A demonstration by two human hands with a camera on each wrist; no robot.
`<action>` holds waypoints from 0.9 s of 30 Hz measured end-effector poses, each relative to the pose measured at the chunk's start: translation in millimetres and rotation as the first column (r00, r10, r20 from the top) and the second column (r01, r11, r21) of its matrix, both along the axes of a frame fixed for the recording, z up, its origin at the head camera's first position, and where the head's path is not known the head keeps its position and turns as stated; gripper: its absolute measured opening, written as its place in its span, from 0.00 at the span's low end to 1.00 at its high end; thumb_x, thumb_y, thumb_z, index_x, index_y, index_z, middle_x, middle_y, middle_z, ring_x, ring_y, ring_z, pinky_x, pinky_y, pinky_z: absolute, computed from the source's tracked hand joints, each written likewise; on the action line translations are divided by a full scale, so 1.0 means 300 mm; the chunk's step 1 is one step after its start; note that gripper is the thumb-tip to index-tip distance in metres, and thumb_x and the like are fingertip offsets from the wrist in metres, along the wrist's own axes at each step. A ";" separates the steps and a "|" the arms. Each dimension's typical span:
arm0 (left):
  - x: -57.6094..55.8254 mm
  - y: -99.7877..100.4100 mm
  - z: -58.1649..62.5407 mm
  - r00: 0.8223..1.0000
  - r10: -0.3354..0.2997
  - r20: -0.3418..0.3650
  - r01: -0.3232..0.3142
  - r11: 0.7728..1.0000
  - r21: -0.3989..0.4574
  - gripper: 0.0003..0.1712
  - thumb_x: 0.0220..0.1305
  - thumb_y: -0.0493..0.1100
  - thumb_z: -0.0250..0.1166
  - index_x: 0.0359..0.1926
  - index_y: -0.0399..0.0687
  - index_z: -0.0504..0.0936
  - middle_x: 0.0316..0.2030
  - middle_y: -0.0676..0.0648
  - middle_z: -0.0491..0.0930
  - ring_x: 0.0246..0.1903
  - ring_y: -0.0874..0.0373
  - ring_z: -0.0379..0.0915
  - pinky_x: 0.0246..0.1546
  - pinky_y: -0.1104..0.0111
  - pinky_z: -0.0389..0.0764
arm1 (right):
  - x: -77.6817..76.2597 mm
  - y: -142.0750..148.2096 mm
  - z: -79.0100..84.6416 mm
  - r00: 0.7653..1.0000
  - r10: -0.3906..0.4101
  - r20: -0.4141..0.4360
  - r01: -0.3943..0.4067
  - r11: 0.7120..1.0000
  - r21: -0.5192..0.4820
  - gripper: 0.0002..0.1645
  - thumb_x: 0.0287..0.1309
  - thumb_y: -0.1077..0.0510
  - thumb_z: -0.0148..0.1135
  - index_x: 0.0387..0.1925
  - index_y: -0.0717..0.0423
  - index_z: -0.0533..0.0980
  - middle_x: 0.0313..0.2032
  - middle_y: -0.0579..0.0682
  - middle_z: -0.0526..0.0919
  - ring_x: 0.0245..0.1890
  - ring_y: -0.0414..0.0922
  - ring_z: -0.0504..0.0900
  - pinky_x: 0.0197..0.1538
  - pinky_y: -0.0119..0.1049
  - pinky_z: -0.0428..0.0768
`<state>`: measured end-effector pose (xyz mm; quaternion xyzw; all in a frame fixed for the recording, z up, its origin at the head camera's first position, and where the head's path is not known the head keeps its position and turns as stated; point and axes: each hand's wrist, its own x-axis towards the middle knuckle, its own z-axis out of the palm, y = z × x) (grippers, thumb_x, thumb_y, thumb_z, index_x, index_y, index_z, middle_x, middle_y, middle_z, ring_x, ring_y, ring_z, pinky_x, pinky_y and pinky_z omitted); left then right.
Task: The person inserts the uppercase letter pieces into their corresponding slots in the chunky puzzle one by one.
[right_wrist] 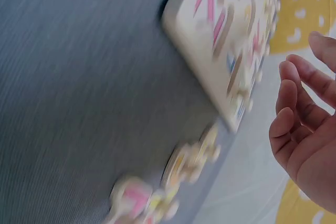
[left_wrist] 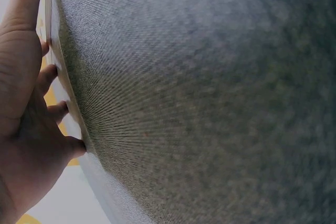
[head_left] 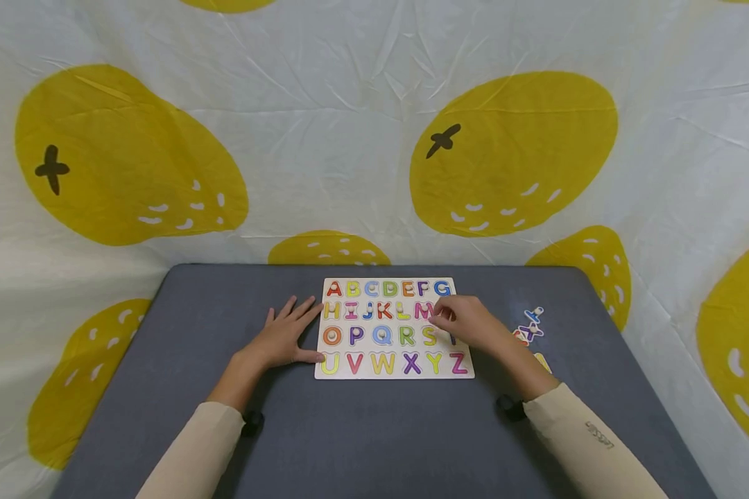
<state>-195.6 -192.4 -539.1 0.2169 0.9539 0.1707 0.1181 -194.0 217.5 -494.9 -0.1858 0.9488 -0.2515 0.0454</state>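
Observation:
A wooden alphabet puzzle board (head_left: 424,376) lies on the table, with colored letters in four rows and small knobs on them. At its left edge my left hand (head_left: 281,336) has its fingers spread, thumb and fingertips right at the rim; the left wrist view also shows this hand (left_wrist: 26,87) stretched along the edge. Over the board's right side, by the pink M (head_left: 423,311), hovers my right hand (head_left: 471,322), covering the ends of the middle rows. In the right wrist view the right hand (right_wrist: 310,129) has loosely bent fingers, with nothing between them and the thumb.
To the right of the board lie several loose knobbed pieces: a blue one (head_left: 534,315), a purple-edged one (head_left: 532,330) and a yellow one (head_left: 543,362) partly behind the forearm. The dark grey table (head_left: 374,443) ends at a white curtain (head_left: 324,173) with yellow fruit print.

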 end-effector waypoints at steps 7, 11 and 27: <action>-0.002 0.000 -0.005 1.000 -0.001 -0.008 0.001 1.000 -0.016 0.67 0.49 0.76 0.73 0.83 0.58 0.53 0.82 0.44 0.49 0.81 0.33 0.37 0.70 0.24 0.42 | 0.005 0.147 0.010 0.998 -0.041 -0.053 0.041 0.999 -0.008 0.05 0.67 0.56 0.69 0.38 0.53 0.84 0.28 0.44 0.82 0.27 0.40 0.73 0.33 0.36 0.74; -0.002 -0.001 -0.006 1.000 -0.001 -0.006 0.001 1.000 -0.013 0.67 0.49 0.76 0.73 0.83 0.58 0.53 0.82 0.45 0.49 0.81 0.33 0.37 0.70 0.24 0.42 | 0.006 0.218 0.010 0.996 -0.066 -0.063 0.066 0.998 -0.003 0.06 0.67 0.57 0.68 0.41 0.56 0.85 0.31 0.45 0.83 0.30 0.40 0.75 0.36 0.38 0.75; 0.000 0.001 0.002 1.000 -0.002 0.000 0.002 1.000 -0.004 0.67 0.50 0.75 0.74 0.83 0.57 0.53 0.82 0.44 0.49 0.81 0.32 0.37 0.70 0.24 0.41 | 0.015 0.342 -0.052 1.000 -0.026 0.016 0.025 0.999 0.033 0.09 0.64 0.63 0.69 0.45 0.61 0.84 0.33 0.45 0.84 0.32 0.40 0.77 0.38 0.39 0.79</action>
